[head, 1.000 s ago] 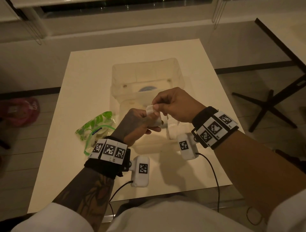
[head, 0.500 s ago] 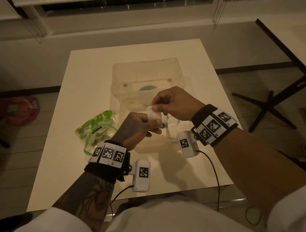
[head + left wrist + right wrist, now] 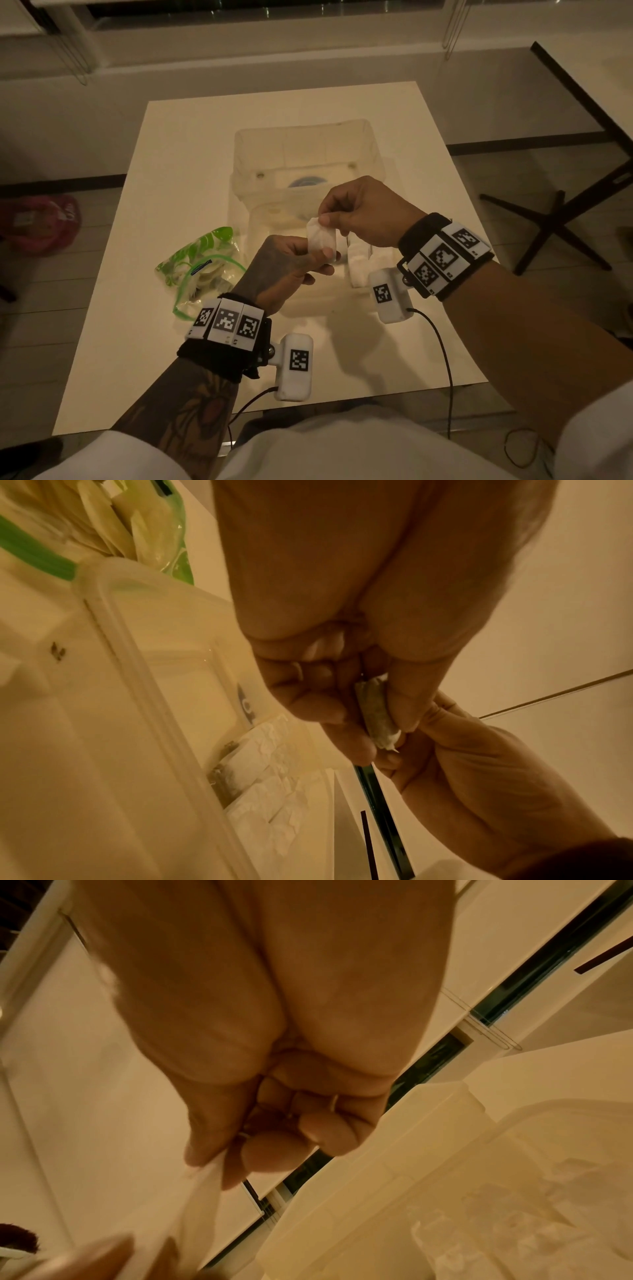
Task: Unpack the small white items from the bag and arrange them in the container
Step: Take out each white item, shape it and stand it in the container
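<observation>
Both hands hold one small white packet [image 3: 321, 238] above the near part of the clear plastic container [image 3: 303, 144]. My left hand [image 3: 291, 260] grips its lower end between thumb and fingers; the packet [image 3: 377, 718] shows edge-on in the left wrist view. My right hand [image 3: 356, 212] pinches the upper corner, and the packet [image 3: 202, 1185] hangs from its fingertips in the right wrist view. More white packets [image 3: 358, 267] stand upright inside the container at the near right. The green-printed zip bag [image 3: 200, 263] lies open on the table to the left, with several white items inside.
The container sits mid-table on a white square table [image 3: 171, 192]. A blue round label [image 3: 306, 181] shows through its bottom. A second table and black chair base [image 3: 555, 226] stand to the right; a red bag [image 3: 41, 222] lies on the floor at left.
Both hands have drifted slightly with the packet still held between them; the grip on it stays the same.
</observation>
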Demonstrator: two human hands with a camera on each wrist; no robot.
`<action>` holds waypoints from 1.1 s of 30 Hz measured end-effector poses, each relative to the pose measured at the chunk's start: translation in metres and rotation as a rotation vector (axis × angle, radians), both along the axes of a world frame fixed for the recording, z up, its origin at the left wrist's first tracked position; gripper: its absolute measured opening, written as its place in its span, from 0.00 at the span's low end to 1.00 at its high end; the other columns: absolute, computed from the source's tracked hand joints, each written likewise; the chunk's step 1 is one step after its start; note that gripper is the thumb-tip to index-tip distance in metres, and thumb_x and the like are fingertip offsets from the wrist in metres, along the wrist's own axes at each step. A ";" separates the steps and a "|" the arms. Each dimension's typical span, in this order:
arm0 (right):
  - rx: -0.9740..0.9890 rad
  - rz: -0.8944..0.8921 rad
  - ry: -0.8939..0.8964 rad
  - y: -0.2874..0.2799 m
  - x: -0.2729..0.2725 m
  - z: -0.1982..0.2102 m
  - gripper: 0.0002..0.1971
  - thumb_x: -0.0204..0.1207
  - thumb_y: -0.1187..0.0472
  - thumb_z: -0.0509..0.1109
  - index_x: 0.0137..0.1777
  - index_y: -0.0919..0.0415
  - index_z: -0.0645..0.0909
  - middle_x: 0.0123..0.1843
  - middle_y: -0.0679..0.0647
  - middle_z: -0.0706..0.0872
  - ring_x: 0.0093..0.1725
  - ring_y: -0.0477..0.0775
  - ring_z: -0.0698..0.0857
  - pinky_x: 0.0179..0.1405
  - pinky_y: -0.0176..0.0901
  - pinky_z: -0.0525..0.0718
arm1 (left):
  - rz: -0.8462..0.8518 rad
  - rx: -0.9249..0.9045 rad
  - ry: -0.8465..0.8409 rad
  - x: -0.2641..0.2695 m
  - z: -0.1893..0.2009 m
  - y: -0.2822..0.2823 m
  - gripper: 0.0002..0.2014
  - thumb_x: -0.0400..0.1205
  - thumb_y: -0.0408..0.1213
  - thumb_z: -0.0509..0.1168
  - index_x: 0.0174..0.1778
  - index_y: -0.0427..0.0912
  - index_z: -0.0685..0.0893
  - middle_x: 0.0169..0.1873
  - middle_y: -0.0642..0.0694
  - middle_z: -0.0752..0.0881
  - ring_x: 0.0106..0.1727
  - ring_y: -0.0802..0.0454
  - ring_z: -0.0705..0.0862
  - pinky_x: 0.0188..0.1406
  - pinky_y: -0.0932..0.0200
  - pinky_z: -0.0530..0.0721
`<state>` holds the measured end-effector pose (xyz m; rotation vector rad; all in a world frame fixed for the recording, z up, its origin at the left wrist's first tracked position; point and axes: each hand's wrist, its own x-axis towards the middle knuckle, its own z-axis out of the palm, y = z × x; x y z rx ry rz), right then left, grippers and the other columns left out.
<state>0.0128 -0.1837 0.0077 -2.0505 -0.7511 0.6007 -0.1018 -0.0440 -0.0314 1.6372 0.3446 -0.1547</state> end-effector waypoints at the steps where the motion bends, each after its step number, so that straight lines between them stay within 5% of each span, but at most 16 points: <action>1: -0.007 -0.001 0.000 0.000 0.001 0.000 0.03 0.77 0.64 0.73 0.44 0.59 0.88 0.32 0.47 0.86 0.30 0.43 0.80 0.33 0.33 0.82 | 0.011 -0.006 0.000 0.000 -0.001 0.000 0.09 0.80 0.40 0.70 0.50 0.39 0.90 0.45 0.47 0.93 0.44 0.50 0.91 0.38 0.57 0.83; 9: -0.029 0.011 -0.005 -0.001 0.003 0.000 0.03 0.77 0.60 0.74 0.44 0.57 0.88 0.33 0.45 0.87 0.31 0.40 0.81 0.34 0.34 0.83 | 0.041 -0.009 0.003 -0.001 -0.003 0.000 0.10 0.82 0.39 0.68 0.53 0.37 0.89 0.45 0.45 0.93 0.42 0.50 0.90 0.34 0.57 0.80; 14: -0.013 -0.012 0.000 0.001 0.002 0.000 0.02 0.77 0.61 0.74 0.44 0.58 0.88 0.35 0.49 0.88 0.32 0.43 0.82 0.35 0.35 0.83 | 0.075 0.052 -0.021 -0.002 -0.007 0.002 0.11 0.80 0.44 0.71 0.51 0.42 0.91 0.42 0.34 0.90 0.34 0.49 0.83 0.33 0.52 0.76; 21: -0.082 0.043 -0.020 0.002 0.006 0.001 0.04 0.76 0.60 0.75 0.45 0.60 0.88 0.40 0.58 0.90 0.36 0.51 0.84 0.43 0.58 0.87 | 0.062 0.060 -0.018 -0.001 -0.009 0.004 0.11 0.79 0.45 0.72 0.49 0.41 0.91 0.41 0.32 0.90 0.33 0.50 0.82 0.33 0.53 0.76; 29: -0.127 0.048 -0.038 0.004 0.012 0.000 0.02 0.77 0.60 0.74 0.46 0.57 0.88 0.40 0.52 0.89 0.35 0.47 0.83 0.42 0.44 0.87 | 0.161 -0.010 0.007 0.001 -0.008 0.010 0.10 0.85 0.43 0.63 0.49 0.44 0.89 0.45 0.46 0.92 0.35 0.51 0.85 0.28 0.59 0.73; 33: -0.202 0.069 -0.043 0.005 0.018 -0.009 0.01 0.77 0.61 0.74 0.44 0.55 0.87 0.35 0.45 0.86 0.28 0.35 0.79 0.31 0.28 0.81 | 0.239 0.105 0.017 -0.003 -0.013 0.023 0.08 0.84 0.39 0.65 0.48 0.42 0.89 0.45 0.49 0.91 0.33 0.56 0.86 0.29 0.62 0.76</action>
